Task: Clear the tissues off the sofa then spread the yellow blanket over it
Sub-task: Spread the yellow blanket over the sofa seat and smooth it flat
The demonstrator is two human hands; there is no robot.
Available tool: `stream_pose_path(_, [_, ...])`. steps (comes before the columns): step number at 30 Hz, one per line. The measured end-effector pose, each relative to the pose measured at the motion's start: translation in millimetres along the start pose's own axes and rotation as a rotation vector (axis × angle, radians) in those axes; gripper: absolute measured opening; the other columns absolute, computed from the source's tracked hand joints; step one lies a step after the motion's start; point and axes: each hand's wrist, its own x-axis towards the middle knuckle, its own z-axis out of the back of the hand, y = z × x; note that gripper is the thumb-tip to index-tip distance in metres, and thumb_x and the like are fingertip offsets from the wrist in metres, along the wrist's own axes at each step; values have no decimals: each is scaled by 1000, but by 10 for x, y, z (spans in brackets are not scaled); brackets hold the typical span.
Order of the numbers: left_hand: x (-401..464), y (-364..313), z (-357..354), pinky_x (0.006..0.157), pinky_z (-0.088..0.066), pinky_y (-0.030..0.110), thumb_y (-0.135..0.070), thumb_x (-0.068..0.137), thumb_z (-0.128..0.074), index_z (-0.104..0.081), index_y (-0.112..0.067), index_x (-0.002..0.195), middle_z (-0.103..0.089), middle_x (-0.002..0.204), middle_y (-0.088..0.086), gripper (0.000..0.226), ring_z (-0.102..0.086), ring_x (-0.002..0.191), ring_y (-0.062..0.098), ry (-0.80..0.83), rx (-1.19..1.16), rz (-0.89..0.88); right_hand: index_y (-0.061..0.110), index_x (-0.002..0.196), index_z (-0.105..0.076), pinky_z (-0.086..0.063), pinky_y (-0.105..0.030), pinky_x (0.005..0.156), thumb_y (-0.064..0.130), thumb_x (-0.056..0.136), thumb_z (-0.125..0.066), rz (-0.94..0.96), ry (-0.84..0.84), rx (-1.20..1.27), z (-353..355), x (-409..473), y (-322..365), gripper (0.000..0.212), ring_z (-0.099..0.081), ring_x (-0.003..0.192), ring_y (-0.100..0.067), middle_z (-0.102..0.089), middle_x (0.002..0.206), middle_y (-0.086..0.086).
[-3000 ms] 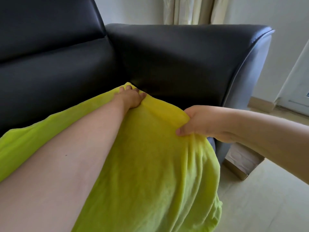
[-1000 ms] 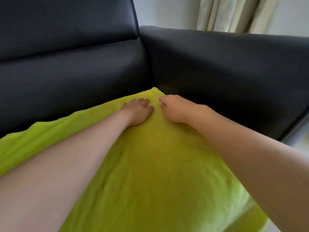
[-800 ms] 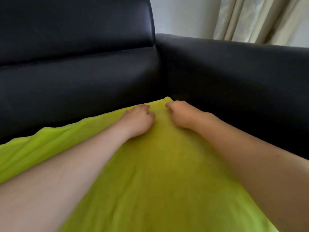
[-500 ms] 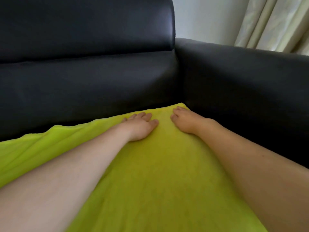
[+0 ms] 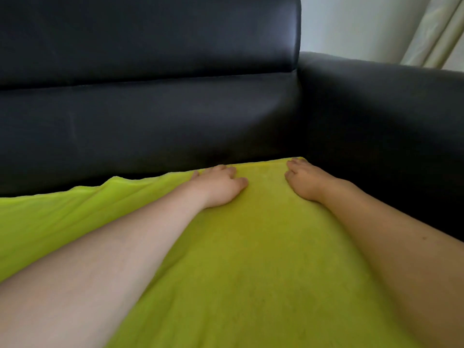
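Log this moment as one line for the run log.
stage: spreading | left hand: flat on yellow blanket | right hand: flat at blanket corner | sofa: no tissues visible

Behind the seat we see a pale wall [image 5: 351,23], and cream curtains [image 5: 434,33] hang at the upper right corner.
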Motion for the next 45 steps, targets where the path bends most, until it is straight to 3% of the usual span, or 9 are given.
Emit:
stream_pose_path(5, [-223,598,-8,119,-9,58,-73,87,-13,-17,-37,156,-7,166,-7,78,-10,151,29,-18,26,309,3,153,-16,-8,-31,119,23,105,-23,-4,-5,-12,-3,8,26,53,-8,150,-23,-9,162,-13])
stream_pose_path(9, [-153,821,-19,119,-7,57,-93,58,-2,-9,-50,153,-1,165,-16,104,-1,153,20,76,32,270,2,153,-16,-8,-31,120,23,104,-21,-2,-5,-15,-2,-34,47,53,-8,150,-23,-9,162,-14])
stream_pose_path(13, [-225,652,72,120,-6,57,-85,77,-12,-10,-46,155,1,166,-11,87,0,152,28,66,-29,277,-2,150,-24,-10,-30,118,18,105,-20,-6,17,-69,66,-126,93,50,-12,148,-26,-14,160,-17])
stream_pose_path(19, [-590,854,167,119,-12,53,-61,96,-24,-28,-29,154,-19,162,-3,66,-20,147,28,-124,53,259,6,144,-42,-26,-38,117,16,96,-38,121,-213,-104,151,-271,638,50,-28,143,-28,-28,157,-11])
stream_pose_path(22, [-728,1211,230,117,-17,52,-58,95,-26,-34,-26,151,-26,159,0,65,-26,144,31,-201,93,402,13,151,-32,-21,-39,119,28,101,-35,269,-139,-43,124,-404,1197,52,-24,146,-22,-24,160,-5])
stream_pose_path(27, [-811,1644,255,120,-11,52,-76,82,-18,-20,-33,156,-8,166,-5,86,-10,151,28,1,-8,416,23,155,-20,-4,-44,121,49,102,-23,366,75,-58,-145,-513,1928,58,-10,149,-15,-14,163,1])
stream_pose_path(33, [-878,1771,364,114,-28,47,-56,96,-30,-34,-23,151,-26,157,4,64,-31,141,32,-144,-45,410,29,155,-15,-3,-47,121,58,99,-16,304,96,-85,-327,-476,1953,63,-7,150,-16,-10,163,4])
stream_pose_path(38, [-985,2072,332,118,-10,60,-84,72,-15,-16,-44,154,-5,166,-7,91,-6,151,31,18,-8,527,32,155,-11,-2,-44,121,60,99,-15,282,105,-101,-341,-454,1974,63,-5,150,-15,-7,163,7])
stream_pose_path(45, [-1008,2062,382,117,-13,59,-72,89,-22,-21,-36,155,-10,164,-4,75,-11,150,33,-29,0,511,34,155,-11,-2,-44,121,59,99,-15,271,99,-88,-346,-462,1975,62,-4,150,-14,-7,163,9])
